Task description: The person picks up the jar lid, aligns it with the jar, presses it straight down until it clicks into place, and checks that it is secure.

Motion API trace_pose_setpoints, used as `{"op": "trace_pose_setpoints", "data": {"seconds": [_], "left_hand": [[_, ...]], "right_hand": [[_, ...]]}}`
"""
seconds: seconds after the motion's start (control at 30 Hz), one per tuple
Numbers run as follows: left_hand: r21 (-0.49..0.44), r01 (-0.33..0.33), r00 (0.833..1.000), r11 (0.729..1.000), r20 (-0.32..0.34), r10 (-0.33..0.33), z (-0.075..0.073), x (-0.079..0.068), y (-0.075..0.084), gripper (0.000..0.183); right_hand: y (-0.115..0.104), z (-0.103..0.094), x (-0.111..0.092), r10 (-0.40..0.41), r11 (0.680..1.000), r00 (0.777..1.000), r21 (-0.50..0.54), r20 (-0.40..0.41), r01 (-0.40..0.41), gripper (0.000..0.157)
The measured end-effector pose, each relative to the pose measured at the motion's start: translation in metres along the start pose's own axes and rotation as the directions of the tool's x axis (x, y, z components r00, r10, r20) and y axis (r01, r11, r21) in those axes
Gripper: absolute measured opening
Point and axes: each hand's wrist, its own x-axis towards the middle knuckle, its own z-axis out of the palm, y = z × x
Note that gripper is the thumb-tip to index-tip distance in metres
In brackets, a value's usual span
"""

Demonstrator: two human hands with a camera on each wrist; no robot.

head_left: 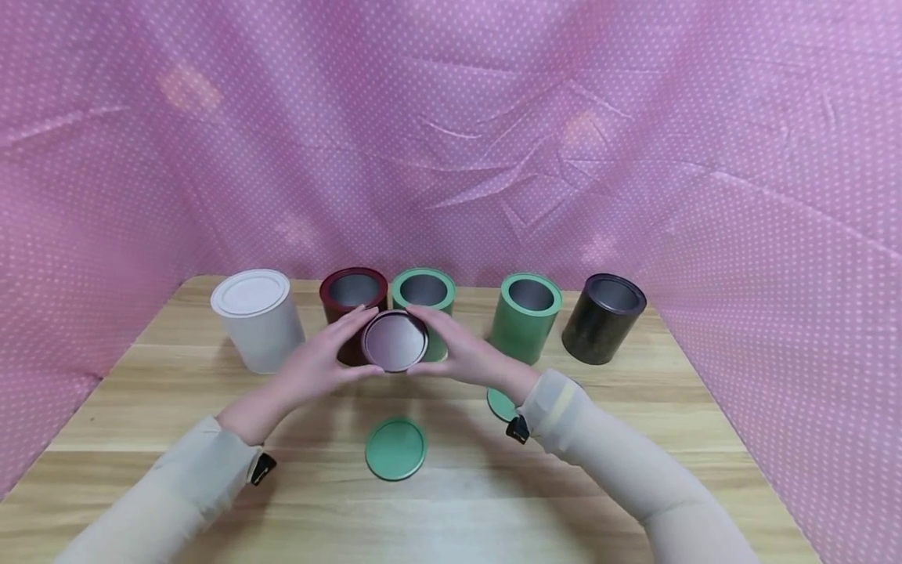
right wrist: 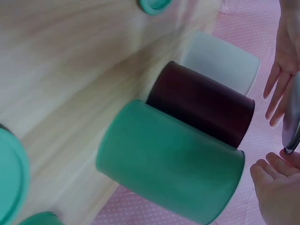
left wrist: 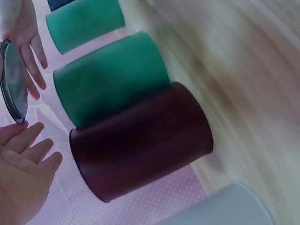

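Above table (head_left: 451, 525), left hand (head_left: 320, 360), right hand (head_left: 461, 354), curved round lid (head_left: 395, 341)

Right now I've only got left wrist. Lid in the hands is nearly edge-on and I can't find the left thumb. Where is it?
Observer: Head view has it: the left hand has its thumb at the lower edge of the held lid.
Operator: Top of the white can is out of my frame. Capped?
Observer: Yes, a white lid is on it.
Operator: Any loose lid on the table?
Observer: Yes, a green lid lies flat on it, nearer the person than the white can.
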Motion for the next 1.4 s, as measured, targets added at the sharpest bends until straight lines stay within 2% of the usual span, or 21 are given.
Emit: {"op": "trace_pose_setpoints", "data": {"seconds": [0.17, 0.43, 0.8, 1.0, 1.4], "left_hand": [[0.009, 0.002, 1.0, 1.0, 0.012, -0.002, -0.012, 0.006, -0.002, 0.082], [-0.007, 0.034, 0.998, 0.999, 0.045, -0.033, -0.029, 0.013, -0.01, 0.082], [-0.056, 0.095, 0.994, 0.994, 0.067, -0.091, -0.056, 0.019, -0.026, 0.078], [-0.031, 0.107, 0.992, 0.994, 0.066, -0.105, -0.064, 0.027, -0.033, 0.078], [-0.035, 0.182, 0.974, 0.983, 0.144, -0.175, -0.074, 0.045, -0.05, 0.084]], "right_hand": [[-0.005, -0.008, 0.013, -0.027, 0.999, 1.0, -0.018, -0.015, 0.027, 0.085], [-0.006, -0.011, 0.032, -0.014, 1.0, 1.0, -0.015, 0.013, 0.014, 0.085], [-0.009, -0.017, 0.069, 0.051, 0.998, 0.997, -0.023, 0.062, -0.05, 0.083], [-0.008, -0.021, 0.083, 0.086, 0.996, 0.991, -0.018, 0.098, -0.085, 0.084], [0.001, -0.022, 0.103, 0.152, 0.988, 0.981, 0.013, 0.124, -0.155, 0.082]]}}
